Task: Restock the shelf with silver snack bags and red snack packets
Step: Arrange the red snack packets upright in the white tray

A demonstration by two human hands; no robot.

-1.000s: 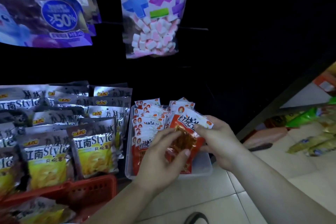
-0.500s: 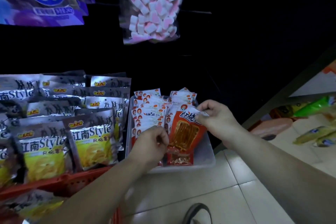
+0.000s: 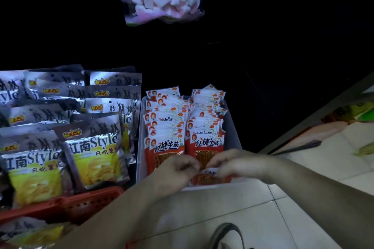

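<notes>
lower centre: left hand [image 3: 178, 170] and right hand [image 3: 239, 164] both pinch one red packet [image 3: 210, 178]; two rows of red packets [image 3: 168, 127] fill the tray [image 3: 232, 125].

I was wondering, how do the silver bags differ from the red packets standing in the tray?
The silver bags are wider and puffier, with a yellow crisp picture; the red packets are narrower and flat, with white tops. The silver bags sit in a red basket; the red packets fill a pale tray in two rows. Both stand upright, overlapping front to back.
</notes>
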